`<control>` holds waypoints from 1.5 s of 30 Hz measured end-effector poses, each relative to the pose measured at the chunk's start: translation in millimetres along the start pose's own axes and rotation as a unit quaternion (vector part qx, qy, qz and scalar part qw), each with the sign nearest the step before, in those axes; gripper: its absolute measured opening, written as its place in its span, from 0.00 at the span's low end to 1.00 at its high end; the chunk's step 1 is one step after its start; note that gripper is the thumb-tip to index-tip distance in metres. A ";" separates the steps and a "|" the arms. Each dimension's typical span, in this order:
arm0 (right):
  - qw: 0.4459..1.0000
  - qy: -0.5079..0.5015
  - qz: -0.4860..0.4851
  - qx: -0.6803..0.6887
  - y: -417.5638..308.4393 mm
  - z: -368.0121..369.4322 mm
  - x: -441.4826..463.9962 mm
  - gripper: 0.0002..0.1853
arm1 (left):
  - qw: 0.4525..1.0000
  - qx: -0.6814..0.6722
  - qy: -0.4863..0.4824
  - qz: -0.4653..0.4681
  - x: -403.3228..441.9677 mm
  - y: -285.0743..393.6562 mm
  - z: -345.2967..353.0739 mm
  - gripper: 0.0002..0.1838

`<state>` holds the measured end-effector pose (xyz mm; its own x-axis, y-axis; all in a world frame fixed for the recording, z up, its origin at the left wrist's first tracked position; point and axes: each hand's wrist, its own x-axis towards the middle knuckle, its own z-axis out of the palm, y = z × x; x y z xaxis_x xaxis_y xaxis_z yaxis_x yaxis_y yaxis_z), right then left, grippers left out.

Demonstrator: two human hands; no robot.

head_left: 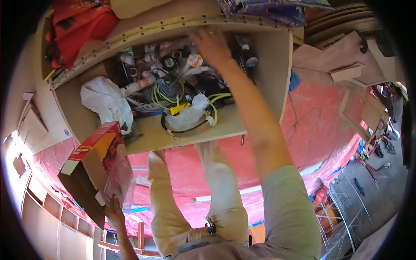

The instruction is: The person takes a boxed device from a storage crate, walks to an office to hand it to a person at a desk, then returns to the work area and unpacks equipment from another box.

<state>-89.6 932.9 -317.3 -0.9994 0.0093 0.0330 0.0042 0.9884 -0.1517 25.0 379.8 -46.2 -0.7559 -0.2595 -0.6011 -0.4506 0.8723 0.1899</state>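
Observation:
My left hand (114, 211), low on the left, is closed on the lower edge of an open red and yellow cardboard box (97, 151). Clear plastic packaging (120, 180) hangs at the box's near side. My right hand (212, 47) reaches into the back of a wooden compartment (268, 78), above its jumbled contents; motion blurs the fingers, so their grip is unclear. Below that hand lie a roll of tape (194, 60), several bottles and tubes, green-yellow cable (162, 97), a yellow plug (180, 108) and a clear plastic bag (190, 117).
A white plastic bag (106, 99) sits at the compartment's left. Red (82, 26) and blue (273, 11) packages lie on top. Pink sheeting (316, 125) covers the surface behind. Wood offcuts (346, 71) are at right, with a metal rack (338, 212) and scattered tools below.

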 end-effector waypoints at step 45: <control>0.981 -0.173 0.087 0.008 114.8 -186.2 -150.3 0.10 | 0.999 0.015 -0.001 0.044 1.3 33.8 -2.7 0.20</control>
<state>67.4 1073.2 -155.7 -0.9354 0.1226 -0.3317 0.1777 0.9739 -0.1411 7.5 407.9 -38.5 -0.7910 -0.1807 -0.5845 -0.3678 0.9039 0.2184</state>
